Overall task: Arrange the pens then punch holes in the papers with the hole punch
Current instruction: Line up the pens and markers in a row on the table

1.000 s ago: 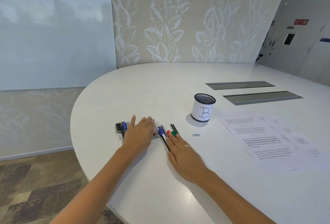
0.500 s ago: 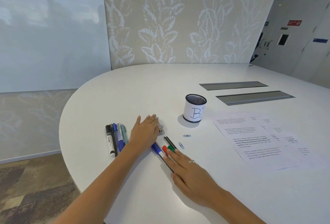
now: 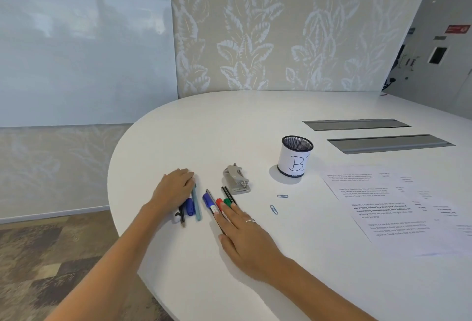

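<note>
pens lie in two groups at frame centre, left hand point(image 3: 176, 189) flat on one, right hand point(image 3: 242, 228) flat on the other; arranging seems unfinished. hole punch point(image 3: 237, 180) and papers point(image 3: 390, 208) right of them look untouched.

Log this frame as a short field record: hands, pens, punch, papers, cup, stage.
left hand: flat on the left pen group, not gripping
right hand: flat, fingers on the right pen group
hole punch: untouched, beyond the right pens
papers: spread at right, untouched
mesh cup: upright, labelled B, no pens seen inside
paper clips: two, loose between pens and papers
stage: arranging pens; punching not begun
</note>
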The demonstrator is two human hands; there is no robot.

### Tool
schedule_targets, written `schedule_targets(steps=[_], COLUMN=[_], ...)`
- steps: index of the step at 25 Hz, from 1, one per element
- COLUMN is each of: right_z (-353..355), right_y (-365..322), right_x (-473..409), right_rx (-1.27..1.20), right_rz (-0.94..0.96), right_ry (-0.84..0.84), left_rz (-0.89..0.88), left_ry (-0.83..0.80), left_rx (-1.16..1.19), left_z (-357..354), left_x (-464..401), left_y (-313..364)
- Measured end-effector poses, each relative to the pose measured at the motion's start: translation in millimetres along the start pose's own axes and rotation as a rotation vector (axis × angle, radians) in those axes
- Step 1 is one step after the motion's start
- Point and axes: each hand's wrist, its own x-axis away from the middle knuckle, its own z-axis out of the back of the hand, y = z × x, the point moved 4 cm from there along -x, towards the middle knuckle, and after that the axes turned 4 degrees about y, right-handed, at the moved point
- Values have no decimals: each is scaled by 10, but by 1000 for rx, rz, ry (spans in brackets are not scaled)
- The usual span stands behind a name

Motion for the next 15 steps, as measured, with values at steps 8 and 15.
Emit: schedule_targets(steps=[8, 15], right_z=[-223, -136], right_y=[-147, -122], right_x=[-648, -694], right_rx=[-28, -219], right_rz=[-104, -142], right_ry=[58, 146], left_rz=[33, 10], left_ry=[162, 166], left_rx=[204, 210], left_z=[12, -7], left_x=[83, 58], left_y=[-56, -50])
